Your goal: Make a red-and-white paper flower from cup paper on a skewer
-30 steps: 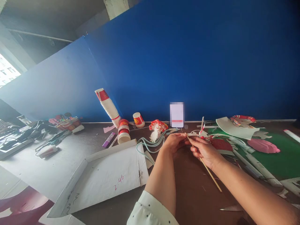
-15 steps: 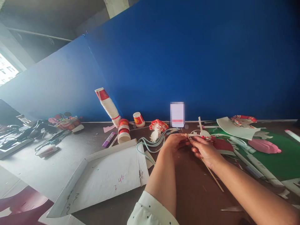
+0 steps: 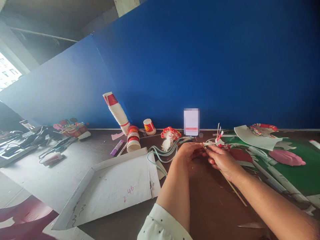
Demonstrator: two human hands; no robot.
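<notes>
Left hand (image 3: 191, 150) pinches white strip (image 3: 209, 143), centre-right on the far side, probably keeping it taut. Right hand (image 3: 222, 160) grips wooden stick (image 3: 236, 191), lower end slanting near right, likely for steadiness; paper cups (image 3: 118, 115) far left, apparently nested to save room.

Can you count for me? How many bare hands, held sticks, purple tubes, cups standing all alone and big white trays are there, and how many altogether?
Hands: 2, left hand and right hand
Held stick: 1
Purple tube: 1
Lone cup: 1
White tray: 1
Total: 6
</notes>
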